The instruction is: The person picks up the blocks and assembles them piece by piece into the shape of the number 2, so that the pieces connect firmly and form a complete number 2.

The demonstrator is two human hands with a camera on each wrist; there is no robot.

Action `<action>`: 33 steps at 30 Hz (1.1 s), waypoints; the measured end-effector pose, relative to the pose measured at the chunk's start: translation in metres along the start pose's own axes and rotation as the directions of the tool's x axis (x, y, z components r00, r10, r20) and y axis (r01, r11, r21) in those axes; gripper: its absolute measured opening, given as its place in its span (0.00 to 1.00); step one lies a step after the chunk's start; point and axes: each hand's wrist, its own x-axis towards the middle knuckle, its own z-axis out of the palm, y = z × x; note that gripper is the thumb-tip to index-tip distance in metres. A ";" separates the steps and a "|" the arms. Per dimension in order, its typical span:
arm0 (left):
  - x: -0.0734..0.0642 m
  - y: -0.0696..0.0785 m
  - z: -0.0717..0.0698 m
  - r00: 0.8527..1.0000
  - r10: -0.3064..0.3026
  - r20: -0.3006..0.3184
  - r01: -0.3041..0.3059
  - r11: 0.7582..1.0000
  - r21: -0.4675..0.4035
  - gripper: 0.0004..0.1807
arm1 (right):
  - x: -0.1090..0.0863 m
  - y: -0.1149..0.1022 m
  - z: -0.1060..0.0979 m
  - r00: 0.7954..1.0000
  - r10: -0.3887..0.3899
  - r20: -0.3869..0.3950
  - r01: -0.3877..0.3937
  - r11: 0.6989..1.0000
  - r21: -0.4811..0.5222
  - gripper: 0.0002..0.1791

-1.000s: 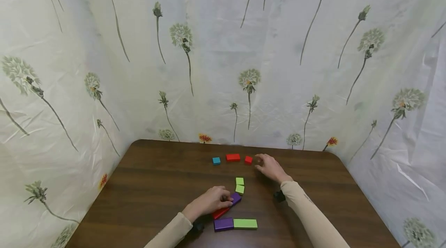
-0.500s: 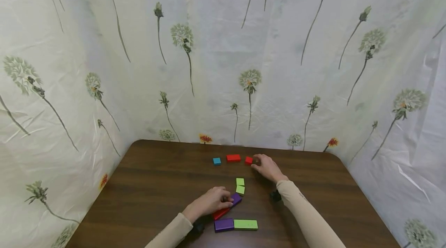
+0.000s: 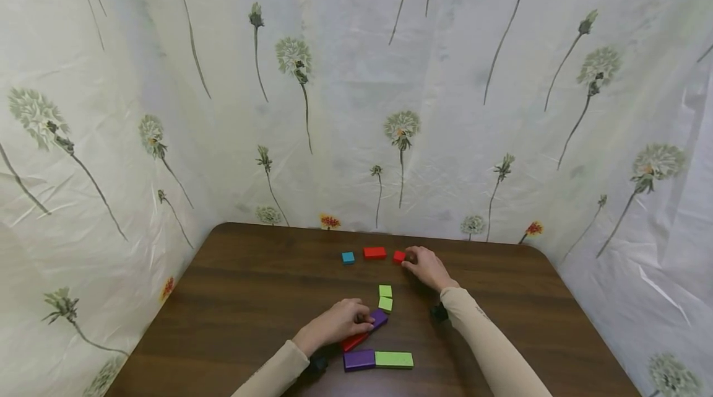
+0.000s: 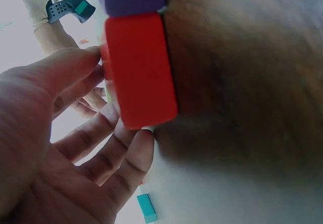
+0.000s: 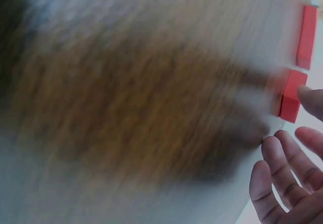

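Note:
My left hand (image 3: 335, 322) lies with loosely curved fingers over a slanted red block (image 3: 354, 341) and a purple block (image 3: 378, 319) joined end to end. In the left wrist view, its thumb meets the side of the red block (image 4: 141, 70), and fingertips stand near its end. At the back, my right hand (image 3: 427, 267) reaches beside a small red block (image 3: 399, 257). The right wrist view has the thumb tip at this small red block (image 5: 293, 96), with the other fingers spread apart below it.
A longer red block (image 3: 374, 253) and a blue block (image 3: 348, 257) line up left of the small red one. Two light green blocks (image 3: 385, 298) sit mid-table. Nearer are a purple block (image 3: 359, 360) and a long green block (image 3: 393, 360). A flowered curtain (image 3: 356, 106) borders the brown table (image 3: 239, 298).
My right hand has moved slightly left, closing the gap to the small red block. The left hand keeps its place over the slanted red and purple blocks.

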 end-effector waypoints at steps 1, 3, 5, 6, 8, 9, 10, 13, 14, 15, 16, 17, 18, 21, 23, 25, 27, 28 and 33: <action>0.000 0.000 0.000 1.000 -0.002 0.001 0.002 1.000 -0.001 0.04 | 0.000 0.000 0.001 1.000 -0.001 0.000 0.001 1.000 0.001 0.22; 0.000 0.000 0.000 1.000 -0.010 0.005 0.010 1.000 0.000 0.04 | 0.001 -0.001 0.002 1.000 -0.007 -0.003 0.007 1.000 0.004 0.22; 0.000 0.000 0.000 1.000 -0.010 0.005 0.010 1.000 0.000 0.04 | 0.002 -0.001 0.002 1.000 -0.015 -0.004 0.015 1.000 0.002 0.21; 0.000 0.000 0.000 1.000 -0.007 0.004 0.007 1.000 -0.001 0.04 | 0.002 -0.001 0.002 1.000 -0.018 -0.004 0.018 1.000 0.000 0.21; 0.000 0.001 0.000 1.000 -0.004 0.003 0.004 1.000 -0.001 0.04 | 0.002 -0.001 0.002 1.000 -0.023 -0.005 0.023 1.000 -0.003 0.20; 0.000 0.001 0.000 1.000 0.001 0.003 -0.001 1.000 -0.001 0.04 | 0.002 -0.001 0.002 1.000 -0.025 -0.004 0.025 1.000 -0.004 0.20; 0.000 0.001 0.000 1.000 0.003 0.001 -0.003 1.000 -0.001 0.04 | 0.002 -0.001 0.002 1.000 -0.025 -0.002 0.025 1.000 -0.004 0.19; -0.001 0.001 0.000 1.000 0.007 -0.002 -0.007 1.000 0.000 0.04 | 0.003 -0.001 0.002 1.000 -0.022 0.004 0.022 1.000 -0.001 0.18; -0.001 0.001 -0.001 1.000 0.006 -0.003 -0.006 1.000 -0.003 0.04 | 0.003 -0.001 0.002 1.000 -0.022 0.005 0.022 1.000 -0.003 0.18; -0.001 0.001 -0.001 1.000 0.006 -0.004 -0.006 1.000 -0.001 0.04 | 0.003 -0.001 0.003 1.000 -0.019 0.006 0.019 1.000 -0.001 0.18; -0.002 0.001 -0.001 1.000 0.005 -0.004 -0.005 1.000 -0.001 0.04 | 0.003 -0.001 0.003 1.000 -0.018 0.008 0.018 1.000 -0.001 0.18; -0.002 0.001 -0.001 1.000 0.003 -0.003 -0.003 1.000 -0.002 0.04 | 0.003 -0.001 0.003 1.000 -0.018 0.010 0.018 1.000 -0.002 0.18; -0.002 0.001 -0.001 1.000 0.001 -0.004 -0.001 1.000 -0.004 0.04 | 0.002 -0.002 0.003 1.000 -0.017 0.013 0.017 1.000 -0.003 0.18; -0.002 0.002 -0.001 1.000 -0.003 -0.004 0.003 1.000 -0.002 0.05 | 0.000 -0.002 0.003 0.999 -0.023 0.025 0.024 1.000 -0.017 0.18; -0.002 0.002 -0.001 1.000 -0.003 -0.004 0.003 1.000 -0.007 0.04 | -0.001 -0.001 0.003 0.999 -0.033 0.030 0.034 0.999 -0.027 0.18; -0.001 0.002 -0.001 1.000 0.006 -0.008 -0.006 1.000 0.000 0.04 | -0.002 -0.002 0.003 0.998 -0.053 0.031 0.054 0.998 -0.034 0.18; -0.001 0.002 -0.001 1.000 0.011 -0.011 -0.011 1.000 0.003 0.04 | -0.003 -0.003 0.002 0.998 -0.063 0.031 0.064 0.998 -0.030 0.18; -0.001 0.002 -0.001 1.000 0.010 -0.010 -0.010 1.000 0.003 0.04 | -0.003 -0.003 0.002 0.997 -0.070 0.029 0.070 0.997 -0.028 0.18; -0.001 0.003 -0.002 1.000 -0.009 -0.002 0.009 1.000 -0.003 0.04 | -0.004 -0.006 0.000 0.996 -0.084 0.035 0.084 0.996 -0.024 0.17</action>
